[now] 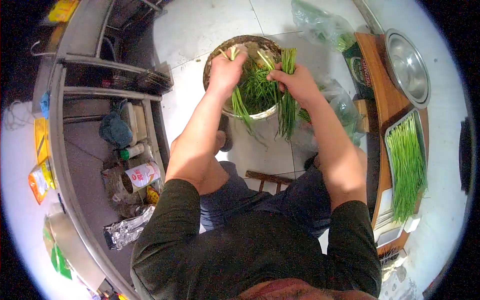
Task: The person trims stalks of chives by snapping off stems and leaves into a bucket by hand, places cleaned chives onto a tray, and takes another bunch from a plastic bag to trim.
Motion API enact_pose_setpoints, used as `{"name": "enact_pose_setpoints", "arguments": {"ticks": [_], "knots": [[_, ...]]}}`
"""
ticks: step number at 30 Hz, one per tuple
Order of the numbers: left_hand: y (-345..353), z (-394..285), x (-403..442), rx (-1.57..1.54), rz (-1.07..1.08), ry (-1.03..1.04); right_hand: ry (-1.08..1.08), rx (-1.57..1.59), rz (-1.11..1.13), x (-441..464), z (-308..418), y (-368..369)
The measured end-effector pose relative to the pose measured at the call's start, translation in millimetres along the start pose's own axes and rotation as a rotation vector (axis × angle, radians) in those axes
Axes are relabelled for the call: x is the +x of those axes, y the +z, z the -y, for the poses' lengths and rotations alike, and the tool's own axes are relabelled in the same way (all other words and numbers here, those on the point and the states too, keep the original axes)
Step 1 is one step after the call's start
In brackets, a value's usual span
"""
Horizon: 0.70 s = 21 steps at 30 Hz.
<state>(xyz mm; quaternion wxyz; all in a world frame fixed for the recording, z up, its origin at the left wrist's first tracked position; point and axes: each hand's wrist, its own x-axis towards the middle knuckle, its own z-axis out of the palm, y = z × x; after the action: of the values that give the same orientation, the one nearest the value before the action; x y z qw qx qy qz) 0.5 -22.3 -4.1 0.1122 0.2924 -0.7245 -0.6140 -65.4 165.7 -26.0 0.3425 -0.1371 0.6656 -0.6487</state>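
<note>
Black shadow at the edge of the round view cuts off the corners of the scene, and the far fingers of the left hand blur into a pale patch, so we cannot make out each fingertip. The floor of the bucket, toward 12 o'clock, is hidden from us under a heap of greens, while a wooden frame shows only partly between the wearer's thighs, toward 6 o'clock.

We see the left hand, on the bucket's 10 o'clock side, curled around a few slender stalks. The right hand, at the bucket's 3 o'clock, grips a thick bunch, its thumb pointing to 9 o'clock. Pale strands rise beside that thumb; we cannot tell whether it pinches them.

The slender stalks are whitish on top and bright green below, slanting between 5 and 6 o'clock to wispy ends. The thick bunch looks darker and denser, hanging nearly straight past the rim. Long green stems lie side by side in a metal tray near 3 o'clock, with a steel bowl at 2 o'clock.
</note>
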Motion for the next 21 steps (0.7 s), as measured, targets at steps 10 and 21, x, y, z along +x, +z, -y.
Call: {"name": "enact_pose_setpoints", "arguments": {"ticks": [10,21], "knots": [[5,-3,-15,-0.228,0.398,-0.017,-0.006,0.064,0.034,-1,3,5],[0,2,-10,-0.142,0.44,0.043,-0.019,0.185,0.095,-5,8,6]]}}
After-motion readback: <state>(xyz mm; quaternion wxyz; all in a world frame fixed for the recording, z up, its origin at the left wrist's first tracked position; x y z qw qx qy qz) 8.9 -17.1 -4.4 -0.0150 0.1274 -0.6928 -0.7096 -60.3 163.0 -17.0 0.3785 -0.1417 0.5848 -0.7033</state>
